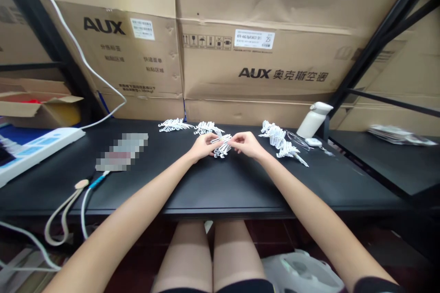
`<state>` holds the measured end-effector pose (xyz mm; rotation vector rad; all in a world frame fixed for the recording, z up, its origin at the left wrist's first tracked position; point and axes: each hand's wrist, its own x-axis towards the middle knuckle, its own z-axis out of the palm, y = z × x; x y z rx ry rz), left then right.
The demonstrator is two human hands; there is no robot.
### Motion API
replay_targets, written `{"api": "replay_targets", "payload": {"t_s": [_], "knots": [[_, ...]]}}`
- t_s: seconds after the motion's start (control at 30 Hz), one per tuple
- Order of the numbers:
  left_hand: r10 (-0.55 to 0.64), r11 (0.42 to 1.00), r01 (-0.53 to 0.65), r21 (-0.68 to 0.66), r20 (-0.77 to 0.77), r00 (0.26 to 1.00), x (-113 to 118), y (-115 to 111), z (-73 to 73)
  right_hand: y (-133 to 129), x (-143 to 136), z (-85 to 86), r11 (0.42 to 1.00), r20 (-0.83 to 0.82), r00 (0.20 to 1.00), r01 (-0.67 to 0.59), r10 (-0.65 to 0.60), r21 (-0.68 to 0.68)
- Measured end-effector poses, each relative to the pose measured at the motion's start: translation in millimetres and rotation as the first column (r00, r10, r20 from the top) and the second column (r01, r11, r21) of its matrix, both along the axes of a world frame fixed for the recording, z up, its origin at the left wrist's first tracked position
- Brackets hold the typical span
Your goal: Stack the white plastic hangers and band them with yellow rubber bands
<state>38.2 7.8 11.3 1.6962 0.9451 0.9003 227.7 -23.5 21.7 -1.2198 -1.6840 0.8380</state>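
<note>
Over the middle of a black desk point(213, 187), both hands are closed on a bundle of small white hooks point(222, 149). My left hand point(203, 146) grips the bundle's left side, while my right hand point(248, 143) pinches its right side with thumb and forefinger. Just behind my left hand lies a second pile of white hooks point(205, 126). Another pile of hooks point(173, 124) is further left. To the right, a longer heap of hooks point(277, 138) stretches toward the front. The fingertips partly hide how the held hooks sit together.
A white bottle point(312, 121) stands at the back right, near a dark cable point(297, 139) and a small white device point(313, 142). On the left are a blurred-out phone-like object point(123, 152), a strap point(65, 213) and a power strip point(41, 151). Large cardboard boxes point(213, 68) wall off the back.
</note>
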Motion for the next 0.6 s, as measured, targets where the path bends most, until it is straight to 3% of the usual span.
{"api": "replay_targets", "payload": {"t_s": [0.2,0.33,0.43,0.5,0.6], "knots": [[0.016,0.999,-0.016,0.035,-0.003,1.0,-0.5,0.4,-1.8,-2.1,-1.9,0.3,0.996,0.041,0.996,-0.078,0.077,0.042],[0.025,0.999,-0.025,0.031,-0.015,1.0,0.0,1.5,-3.4,-3.6,0.9,2.2,0.978,0.213,0.973,0.042,-0.086,0.205],[0.058,0.99,-0.053,0.127,-0.043,0.997,-0.9,1.7,-3.4,-1.9,4.6,4.0,0.962,0.191,0.96,0.159,-0.203,0.223],[0.101,0.941,-0.071,0.33,-0.075,0.992,-2.7,0.5,-1.7,0.6,5.4,4.2,0.976,0.12,0.971,0.196,-0.206,0.09],[0.151,0.76,-0.003,0.65,-0.171,0.974,-5.7,-3.4,2.8,2.9,1.8,4.5,0.98,0.007,0.989,0.144,-0.145,-0.137]]}}
